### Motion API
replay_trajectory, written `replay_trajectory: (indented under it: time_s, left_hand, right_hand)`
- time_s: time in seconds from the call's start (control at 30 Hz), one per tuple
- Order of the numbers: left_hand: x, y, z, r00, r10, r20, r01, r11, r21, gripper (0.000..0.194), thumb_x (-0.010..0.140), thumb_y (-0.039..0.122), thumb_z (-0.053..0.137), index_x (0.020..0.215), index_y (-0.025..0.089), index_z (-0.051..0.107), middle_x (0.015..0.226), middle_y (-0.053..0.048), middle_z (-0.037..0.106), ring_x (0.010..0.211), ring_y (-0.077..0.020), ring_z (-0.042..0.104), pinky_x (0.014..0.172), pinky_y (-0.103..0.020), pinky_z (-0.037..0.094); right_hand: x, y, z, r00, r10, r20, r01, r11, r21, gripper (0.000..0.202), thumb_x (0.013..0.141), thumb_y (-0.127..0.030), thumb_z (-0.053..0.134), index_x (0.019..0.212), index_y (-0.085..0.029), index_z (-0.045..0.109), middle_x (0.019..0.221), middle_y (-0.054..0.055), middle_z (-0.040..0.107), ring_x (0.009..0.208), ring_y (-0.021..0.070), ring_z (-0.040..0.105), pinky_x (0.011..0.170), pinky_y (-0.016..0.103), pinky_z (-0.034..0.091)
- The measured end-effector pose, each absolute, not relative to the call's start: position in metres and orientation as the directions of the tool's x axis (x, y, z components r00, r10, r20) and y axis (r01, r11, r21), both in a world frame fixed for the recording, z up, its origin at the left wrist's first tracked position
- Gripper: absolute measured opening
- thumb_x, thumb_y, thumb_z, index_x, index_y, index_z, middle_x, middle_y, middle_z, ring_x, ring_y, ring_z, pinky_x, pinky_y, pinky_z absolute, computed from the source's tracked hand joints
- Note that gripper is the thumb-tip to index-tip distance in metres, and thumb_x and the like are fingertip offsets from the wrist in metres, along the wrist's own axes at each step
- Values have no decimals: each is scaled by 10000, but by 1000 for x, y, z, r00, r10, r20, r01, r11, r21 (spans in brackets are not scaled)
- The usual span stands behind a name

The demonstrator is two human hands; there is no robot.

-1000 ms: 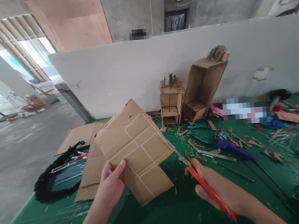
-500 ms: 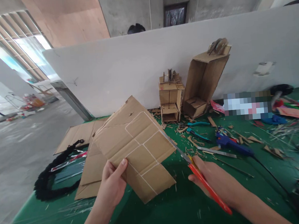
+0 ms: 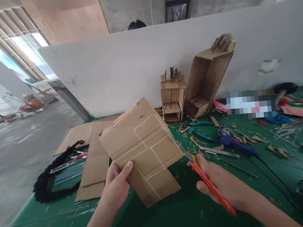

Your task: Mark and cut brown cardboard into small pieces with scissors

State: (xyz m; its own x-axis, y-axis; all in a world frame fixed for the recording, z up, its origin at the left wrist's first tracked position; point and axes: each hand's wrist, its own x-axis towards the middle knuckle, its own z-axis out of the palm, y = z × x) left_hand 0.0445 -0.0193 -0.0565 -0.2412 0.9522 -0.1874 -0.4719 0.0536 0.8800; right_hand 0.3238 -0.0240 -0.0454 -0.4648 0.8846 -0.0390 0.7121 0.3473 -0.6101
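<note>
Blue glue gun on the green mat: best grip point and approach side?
Grip the blue glue gun around its thick body, coming from above. It lies flat on the green table, cord trailing right, scraps all around, so a top-down pinch across the body looks cleanest.

- A green worktop (image 3: pixel 155 225) is backed by a white partition (image 3: pixel 116 70).
- Beyond, concrete walls (image 3: pixel 132 6), a grey floor (image 3: pixel 17 145) and a bright slatted window (image 3: pixel 16 36) are seen.
</note>
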Motion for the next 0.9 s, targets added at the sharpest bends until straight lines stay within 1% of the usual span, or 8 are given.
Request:
replay_trajectory:
  time_s: [0.07, 0.23, 0.37, 0.47, 0.6, 0.73, 0.83, 0.9]
  left_hand:
    - [46, -20, -57, -230, 956, -183, -470, 56, 881, 434, 590, 255, 796, 977, 199, 609, 954, -68, 703, 916, -239, 650, 794, -356, 529]
    - [45, -22, -58, -248, 952, -181, -457, 50, 888, 459, 574, 258, 805, 986, 192, 615, 946, -72, 703, 913, -244, 649, 782, -356, 532]
    - [46, -21, -59, -248, 951, -186, -458, 55, 887, 426, 587, 276, 799, 965, 192, 621, 957, -67, 702, 927, -236, 643, 781, -343, 534]
    - [47, -20, -61, -242, 950, -200, -471, 65, 880, 452, 591, 279, 798, 996, 200, 615, 988, -64, 696, 954, -234, 635, 800, -338, 527]
    - [47, -20, -64, -226, 953, -201, -489, 67, 870, 486, 605, 272, 791, 1048, 207, 601, 1020, -64, 688, 976, -230, 628, 824, -336, 517]
    - [45, -22, -65, -190, 959, -209, -492, 92, 866, 453, 619, 267, 783, 1031, 214, 605, 1009, -57, 691, 980, -226, 627, 817, -328, 520]
    - [45, -23, -64, -179, 960, -216, -492, 103, 865, 444, 614, 266, 787, 1017, 217, 608, 1000, -55, 694, 1007, -233, 616, 832, -332, 513]
    - [45, -23, -63, -173, 960, -218, -492, 108, 864, 442, 610, 267, 789, 1010, 215, 609, 991, -58, 696, 1011, -236, 615, 842, -337, 509]
  right_hand:
    - [323, -24, -46, -454, 890, -41, 730, 345, -590, 310, 849, -506, 416, 914, -206, 368, 782, 77, 590, 637, 222, 561, 547, 309, 384]
    - [317, -22, -46, -385, 920, -75, 826, 307, -472, 233, 883, -442, 385, 844, -216, 341, 599, 19, 542, 503, 189, 508, 467, 263, 298]
    - [313, -22, -47, -368, 928, -56, 837, 304, -456, 215, 881, -412, 394, 802, -221, 337, 562, 12, 536, 464, 178, 496, 444, 251, 262]
    - [313, -22, -50, -377, 925, -51, 829, 313, -463, 227, 888, -423, 379, 786, -225, 336, 570, 15, 542, 457, 172, 494, 437, 248, 261]
    - [317, -22, -54, -400, 915, -46, 801, 324, -504, 244, 890, -445, 366, 801, -218, 365, 591, 22, 549, 472, 173, 489, 448, 258, 282]
    - [321, -25, -50, -481, 877, -8, 676, 365, -640, 345, 865, -548, 368, 816, -212, 429, 672, 34, 559, 556, 175, 524, 506, 277, 366]
    - [322, -28, -43, -499, 867, 16, 622, 371, -690, 426, 844, -619, 354, 862, -210, 471, 741, 49, 561, 637, 185, 530, 562, 303, 412]
    - [322, -30, -39, -503, 864, 23, 596, 365, -715, 470, 822, -654, 362, 859, -201, 482, 751, 52, 552, 639, 180, 509, 570, 313, 423]
